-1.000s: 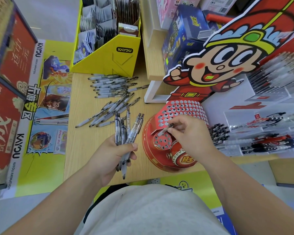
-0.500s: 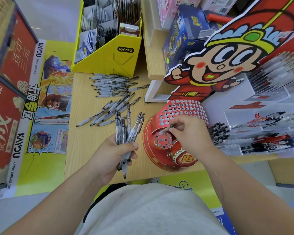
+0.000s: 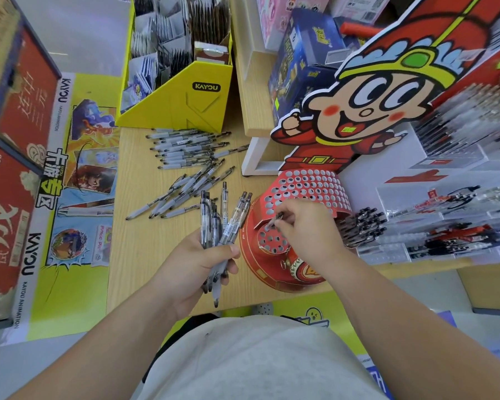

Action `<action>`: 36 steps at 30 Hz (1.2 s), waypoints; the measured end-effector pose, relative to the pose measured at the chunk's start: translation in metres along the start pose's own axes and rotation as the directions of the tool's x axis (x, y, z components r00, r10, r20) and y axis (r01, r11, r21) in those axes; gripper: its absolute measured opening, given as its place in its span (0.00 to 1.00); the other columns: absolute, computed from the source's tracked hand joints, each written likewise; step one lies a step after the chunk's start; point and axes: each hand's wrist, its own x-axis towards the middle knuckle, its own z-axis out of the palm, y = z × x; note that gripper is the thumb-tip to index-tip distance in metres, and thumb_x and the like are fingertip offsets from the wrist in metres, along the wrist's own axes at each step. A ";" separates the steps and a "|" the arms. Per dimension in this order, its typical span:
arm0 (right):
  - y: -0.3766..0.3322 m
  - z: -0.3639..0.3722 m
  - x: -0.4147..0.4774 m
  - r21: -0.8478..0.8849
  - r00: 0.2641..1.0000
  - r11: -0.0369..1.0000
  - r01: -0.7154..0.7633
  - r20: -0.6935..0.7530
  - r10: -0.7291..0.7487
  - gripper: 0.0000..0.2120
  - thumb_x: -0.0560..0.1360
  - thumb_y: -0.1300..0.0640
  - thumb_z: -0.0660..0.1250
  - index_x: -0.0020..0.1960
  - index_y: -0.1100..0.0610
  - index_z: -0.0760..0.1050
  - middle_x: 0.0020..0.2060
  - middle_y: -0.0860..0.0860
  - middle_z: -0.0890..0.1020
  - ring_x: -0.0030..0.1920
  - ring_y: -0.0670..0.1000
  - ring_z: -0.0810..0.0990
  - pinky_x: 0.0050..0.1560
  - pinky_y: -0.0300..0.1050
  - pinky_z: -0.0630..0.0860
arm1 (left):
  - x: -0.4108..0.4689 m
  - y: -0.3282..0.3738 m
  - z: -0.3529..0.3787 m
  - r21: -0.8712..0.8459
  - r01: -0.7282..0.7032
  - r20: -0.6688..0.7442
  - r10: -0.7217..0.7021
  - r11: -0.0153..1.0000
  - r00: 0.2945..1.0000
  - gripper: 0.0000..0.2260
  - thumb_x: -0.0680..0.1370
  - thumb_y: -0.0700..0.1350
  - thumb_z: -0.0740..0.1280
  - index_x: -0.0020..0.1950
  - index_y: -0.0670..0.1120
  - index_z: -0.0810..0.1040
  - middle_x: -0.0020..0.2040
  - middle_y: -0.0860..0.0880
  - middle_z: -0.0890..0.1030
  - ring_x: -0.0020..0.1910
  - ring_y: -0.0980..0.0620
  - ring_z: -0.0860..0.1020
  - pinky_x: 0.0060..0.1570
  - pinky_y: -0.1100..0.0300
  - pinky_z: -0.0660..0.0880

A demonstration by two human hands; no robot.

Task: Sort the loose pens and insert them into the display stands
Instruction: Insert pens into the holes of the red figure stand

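Observation:
My left hand [image 3: 195,262] grips a bundle of several clear pens [image 3: 224,223], tips pointing down toward me. My right hand [image 3: 309,230] pinches a single pen [image 3: 274,221] and holds it over the holes in the lower tier of the red display stand [image 3: 274,272]. The stand's upper tier [image 3: 309,189] is a curved red panel full of round holes. On the wooden table [image 3: 136,235] lie two groups of loose pens: a tidy row [image 3: 185,148] at the back and a fanned pile [image 3: 182,194] nearer my hands.
A yellow KAYOU card box [image 3: 185,96] stands behind the pens. A large cartoon figure cutout [image 3: 367,111] rises behind the stand. Clear racks of pens [image 3: 445,232] fill the right side. Red boxes [image 3: 9,215] and a yellow poster [image 3: 78,197] lie to the left.
My right hand has lowered the single pen closer to the holes of the lower tier. The left hand holds its bundle in the same place.

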 end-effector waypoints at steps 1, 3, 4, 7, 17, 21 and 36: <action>-0.002 -0.003 -0.002 -0.016 1.000 1.000 0.001 -0.008 -0.001 0.11 0.74 0.59 0.74 0.57 0.54 0.82 0.50 0.49 0.83 0.46 0.48 0.81 0.53 0.50 0.79 | -0.001 0.001 0.002 -0.003 -0.004 0.018 0.004 1.000 1.000 0.13 0.69 0.42 0.74 0.50 0.43 0.76 0.40 0.44 0.80 0.35 0.48 0.77 0.33 0.55 0.73; -0.007 -0.012 -0.006 -0.007 0.997 1.000 0.012 -0.077 -0.012 0.15 0.75 0.55 0.74 0.61 0.51 0.80 0.52 0.47 0.80 0.44 0.45 0.79 0.52 0.43 0.77 | -0.003 0.006 0.005 -0.005 -0.014 0.062 0.015 1.000 0.998 0.12 0.69 0.42 0.74 0.50 0.42 0.76 0.40 0.43 0.79 0.34 0.48 0.77 0.32 0.56 0.73; -0.012 -0.017 -0.008 0.051 0.993 0.999 0.005 -0.116 0.001 0.14 0.75 0.52 0.73 0.60 0.50 0.80 0.50 0.45 0.80 0.42 0.43 0.78 0.49 0.39 0.75 | -0.004 0.008 0.007 -0.003 -0.025 0.090 0.025 1.000 0.996 0.10 0.70 0.42 0.74 0.48 0.43 0.77 0.40 0.42 0.78 0.34 0.47 0.76 0.32 0.56 0.73; -0.028 -0.032 -0.015 0.549 0.979 0.814 -0.187 0.037 0.200 0.06 0.78 0.51 0.70 0.52 0.51 0.82 0.42 0.48 0.84 0.37 0.44 0.81 0.39 0.38 0.75 | -0.006 0.014 0.014 0.014 -0.054 0.179 0.050 0.998 0.983 0.03 0.71 0.41 0.73 0.42 0.47 0.80 0.39 0.42 0.76 0.33 0.48 0.75 0.32 0.56 0.72; -0.019 -0.054 -0.027 0.890 0.946 0.320 -0.324 0.310 0.095 0.06 0.78 0.63 0.67 0.54 0.60 0.81 0.41 0.57 0.82 0.36 0.49 0.79 0.37 0.39 0.77 | 0.001 0.023 0.030 0.053 -0.049 0.294 0.031 0.997 0.955 0.03 0.72 0.42 0.72 0.42 0.45 0.80 0.36 0.45 0.79 0.30 0.50 0.75 0.30 0.58 0.72; -0.009 -0.060 -0.028 0.877 0.936 0.335 -0.344 0.293 0.195 0.05 0.78 0.64 0.68 0.49 0.58 0.82 0.33 0.52 0.80 0.32 0.48 0.77 0.34 0.39 0.75 | 0.009 0.022 0.031 0.084 -0.048 0.224 0.028 0.995 0.974 0.10 0.71 0.44 0.74 0.48 0.43 0.77 0.35 0.47 0.78 0.33 0.50 0.75 0.32 0.57 0.73; 0.035 -0.084 -0.020 0.621 0.963 0.747 -0.238 0.053 0.263 0.05 0.74 0.63 0.74 0.48 0.57 0.83 0.33 0.52 0.83 0.33 0.48 0.82 0.34 0.37 0.78 | 0.029 0.017 0.018 0.161 -0.027 -0.102 0.044 0.987 0.994 0.12 0.77 0.49 0.73 0.48 0.45 0.72 0.33 0.47 0.72 0.29 0.50 0.70 0.30 0.56 0.69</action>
